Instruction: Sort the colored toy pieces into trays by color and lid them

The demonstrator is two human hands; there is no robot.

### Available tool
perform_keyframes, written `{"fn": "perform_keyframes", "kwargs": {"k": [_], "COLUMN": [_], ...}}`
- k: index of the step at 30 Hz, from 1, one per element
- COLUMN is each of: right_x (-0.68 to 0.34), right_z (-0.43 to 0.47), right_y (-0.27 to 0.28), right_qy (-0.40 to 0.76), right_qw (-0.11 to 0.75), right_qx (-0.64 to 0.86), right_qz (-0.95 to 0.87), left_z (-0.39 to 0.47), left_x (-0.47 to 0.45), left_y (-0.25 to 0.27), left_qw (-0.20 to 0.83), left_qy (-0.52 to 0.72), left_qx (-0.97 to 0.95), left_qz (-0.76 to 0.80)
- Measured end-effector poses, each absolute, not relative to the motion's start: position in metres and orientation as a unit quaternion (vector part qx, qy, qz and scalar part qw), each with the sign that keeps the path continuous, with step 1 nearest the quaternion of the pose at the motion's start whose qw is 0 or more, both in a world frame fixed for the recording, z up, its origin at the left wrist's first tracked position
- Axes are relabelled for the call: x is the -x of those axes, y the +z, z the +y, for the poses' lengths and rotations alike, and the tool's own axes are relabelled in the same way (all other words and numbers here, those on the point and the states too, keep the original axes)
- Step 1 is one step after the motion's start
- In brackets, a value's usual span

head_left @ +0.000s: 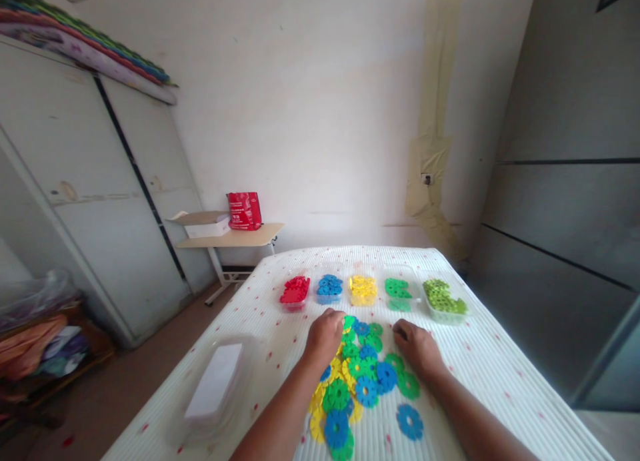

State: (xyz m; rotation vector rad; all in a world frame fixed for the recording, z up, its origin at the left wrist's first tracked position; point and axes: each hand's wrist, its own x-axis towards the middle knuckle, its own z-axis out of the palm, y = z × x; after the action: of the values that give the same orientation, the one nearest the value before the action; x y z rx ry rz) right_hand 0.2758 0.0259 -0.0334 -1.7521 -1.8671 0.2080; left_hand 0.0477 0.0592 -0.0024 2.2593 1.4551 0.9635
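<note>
A loose pile of notched plastic flower discs in green, blue and yellow lies on the table between my hands, with a green disc (337, 394), a blue disc (367, 391) and a yellow disc (317, 424) among them. My left hand (326, 336) is closed at the pile's far left edge, its fingertips against a green disc (349, 323). My right hand (416, 346) rests on the pile's right side with its fingers curled. What either hand holds, if anything, is hidden. One blue disc (410, 422) lies apart, nearer me.
Along the far side stand clear tubs of red pieces (295, 290), blue discs (329, 286), yellow discs (363, 288), green discs (397, 288) and light green pieces (443, 298). A clear container (215, 384) with a white slab sits left. Beyond is a side table (260, 236) with a red bag (245, 212).
</note>
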Motion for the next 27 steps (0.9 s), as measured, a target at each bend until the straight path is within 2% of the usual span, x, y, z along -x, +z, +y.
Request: {"fn": "perform_keyframes", "kwargs": {"k": [5, 10, 14, 19, 22, 24, 27], "right_x": [-0.272, -0.245, -0.222, -0.218, -0.233, -0.248, -0.274], "right_z": [0.022, 0.009, -0.002, -0.005, 0.006, 0.022, 0.051], "right_y": [-0.025, -0.005, 0.001, -0.002, 0.009, 0.024, 0.047], "right_qy": [0.127, 0.348, 0.473, 0.479, 0.463, 0.41, 0.263], "right_qw": [0.342, 0.428, 0.433, 0.418, 0.4, 0.412, 0.431], "right_qx": [0.625, 0.511, 0.437, 0.46, 0.494, 0.531, 0.608], "right_qz": [-0.69, -0.659, -0.63, -0.62, -0.617, -0.617, -0.613], "left_z": [0.042, 0.022, 0.013, 0.007, 0.003, 0.001, 0.002], "left_x": [-0.048, -0.053, -0.059, -0.061, -0.05, -0.036, -0.012], "left_y": [0.001, -0.012, -0.02, -0.016, -0.007, -0.003, -0.006], "left_qw": [0.233, 0.354, 0.361, 0.336, 0.279, 0.221, 0.145], "left_qy": [0.439, 0.46, 0.465, 0.467, 0.469, 0.477, 0.48], "left_qx": [-0.712, -0.642, -0.636, -0.662, -0.682, -0.688, -0.681], "left_qz": [0.496, 0.501, 0.499, 0.481, 0.486, 0.501, 0.535]}}
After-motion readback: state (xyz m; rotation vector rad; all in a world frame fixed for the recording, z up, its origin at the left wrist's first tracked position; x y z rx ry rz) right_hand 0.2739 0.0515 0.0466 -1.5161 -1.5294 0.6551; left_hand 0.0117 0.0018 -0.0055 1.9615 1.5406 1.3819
